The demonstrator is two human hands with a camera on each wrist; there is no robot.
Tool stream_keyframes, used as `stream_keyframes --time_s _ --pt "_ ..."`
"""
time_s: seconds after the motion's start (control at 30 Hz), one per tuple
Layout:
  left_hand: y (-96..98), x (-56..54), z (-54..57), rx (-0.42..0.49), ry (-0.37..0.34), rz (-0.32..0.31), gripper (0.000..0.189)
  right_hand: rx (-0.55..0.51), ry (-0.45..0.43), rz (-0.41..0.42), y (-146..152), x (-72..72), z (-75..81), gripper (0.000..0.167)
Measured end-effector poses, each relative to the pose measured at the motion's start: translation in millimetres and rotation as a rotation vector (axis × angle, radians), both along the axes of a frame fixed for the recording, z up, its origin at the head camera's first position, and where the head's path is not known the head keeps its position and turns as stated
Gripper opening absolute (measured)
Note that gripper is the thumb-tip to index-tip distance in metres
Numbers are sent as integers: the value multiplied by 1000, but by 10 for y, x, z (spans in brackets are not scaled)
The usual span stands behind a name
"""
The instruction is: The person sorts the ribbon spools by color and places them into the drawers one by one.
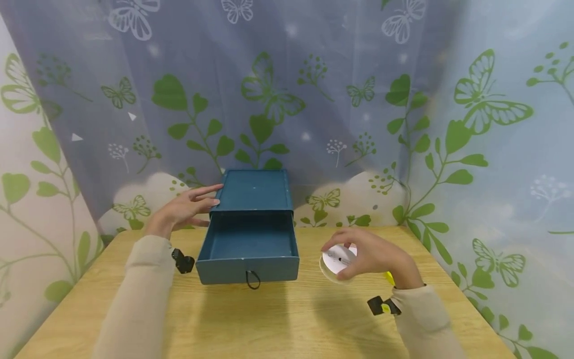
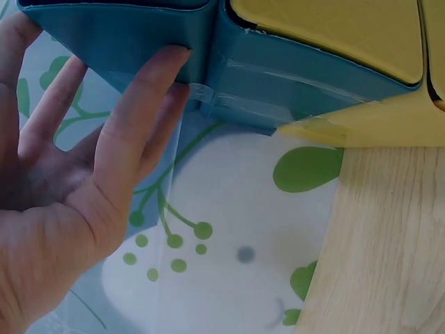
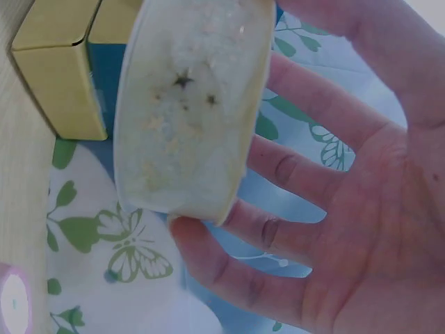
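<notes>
A blue drawer box (image 1: 255, 192) stands at the middle of the table, its front drawer (image 1: 251, 269) pulled out with a dark loop pull. My left hand (image 1: 181, 207) touches the box's left side with extended fingers; the left wrist view shows the fingertips (image 2: 182, 54) against the blue wall. To the right of the drawer, above the table, my right hand (image 1: 369, 252) holds a round, tape-like roll (image 1: 336, 259) between thumb and fingers. One face is white with small print. Its pale, wide rim (image 3: 191, 111) carries dark and gold stars in the right wrist view.
Below the blue part, yellow sections (image 2: 334, 35) of the stack show in the wrist views. A yellow thing (image 1: 390, 277) is partly hidden behind my right wrist. A pinkish-white round object (image 3: 14, 306) sits at the right wrist view's lower left. Butterfly-patterned curtains (image 1: 269, 99) surround the wooden table (image 1: 251, 324).
</notes>
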State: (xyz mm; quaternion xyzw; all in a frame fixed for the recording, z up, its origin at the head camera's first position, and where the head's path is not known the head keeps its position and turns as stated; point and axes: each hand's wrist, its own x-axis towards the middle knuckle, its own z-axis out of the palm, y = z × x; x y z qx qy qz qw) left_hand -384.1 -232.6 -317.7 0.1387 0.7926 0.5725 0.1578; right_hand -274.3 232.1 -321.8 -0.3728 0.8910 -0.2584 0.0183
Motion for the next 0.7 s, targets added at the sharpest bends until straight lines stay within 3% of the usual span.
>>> stream_keyframes --time_s 0.33,0.7 --pt "-7 -22 -24 -1 5 -1 76 -25 11 8 -91 8 236 49" --pt "-43 -52 24 -41 9 -11 76 -31 39 10 -221 17 378 50"
